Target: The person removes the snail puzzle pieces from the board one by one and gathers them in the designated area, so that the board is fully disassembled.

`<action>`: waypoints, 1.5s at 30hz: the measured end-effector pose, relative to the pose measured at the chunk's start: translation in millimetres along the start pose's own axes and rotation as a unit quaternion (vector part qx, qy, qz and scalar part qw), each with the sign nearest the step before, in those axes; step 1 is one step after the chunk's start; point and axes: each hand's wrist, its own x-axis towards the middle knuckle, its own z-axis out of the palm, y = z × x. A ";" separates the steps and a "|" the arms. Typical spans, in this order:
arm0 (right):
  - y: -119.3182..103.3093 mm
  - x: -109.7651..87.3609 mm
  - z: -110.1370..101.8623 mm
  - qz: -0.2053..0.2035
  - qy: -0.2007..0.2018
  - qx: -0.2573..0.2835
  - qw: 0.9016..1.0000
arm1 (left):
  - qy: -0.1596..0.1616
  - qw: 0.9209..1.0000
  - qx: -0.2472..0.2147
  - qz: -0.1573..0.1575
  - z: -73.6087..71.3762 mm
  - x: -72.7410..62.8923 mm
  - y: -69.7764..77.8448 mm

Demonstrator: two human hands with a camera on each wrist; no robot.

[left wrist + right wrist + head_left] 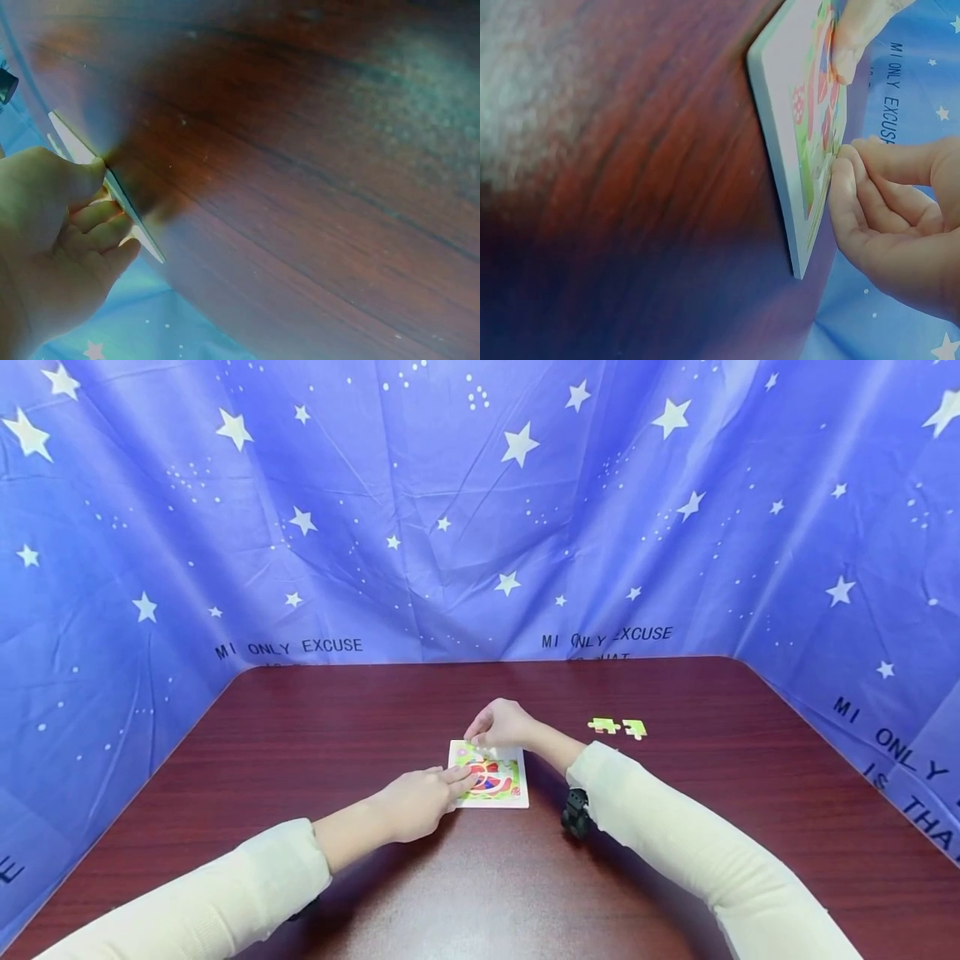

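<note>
A small jigsaw board (524, 793) with a pale border and a colourful red, green and blue picture lies flat on the table. My left hand (418, 803) reaches in from the left and rests extended fingers on the picture. In the left wrist view its thumb (88, 178) touches the board's edge. At the board's far edge, my right hand (506, 724) has thumb and index fingertips together, low over the picture. These fingertips (846, 161) seem to pinch a puzzle piece, mostly hidden by the fingers. A pale patch shows in the picture beside them.
Two loose yellow-green puzzle pieces, one (602, 725) beside the other (635, 728), lie to the right of the board. The dark red wooden table (300, 727) is bordered by a blue star-patterned curtain (420, 485) at the back and sides.
</note>
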 end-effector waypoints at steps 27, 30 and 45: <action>-10.0 10.5 11.7 0.044 -0.019 -0.028 0.998 | 0.024 0.999 0.028 0.030 0.9 -1.6 -0.4; -12.6 12.7 12.0 0.046 -0.023 -0.045 0.998 | 0.032 0.999 0.029 0.027 1.1 -1.4 -0.7; -10.9 6.6 0.5 0.054 -0.028 0.055 0.997 | 0.044 0.999 0.018 0.023 0.2 -1.1 0.0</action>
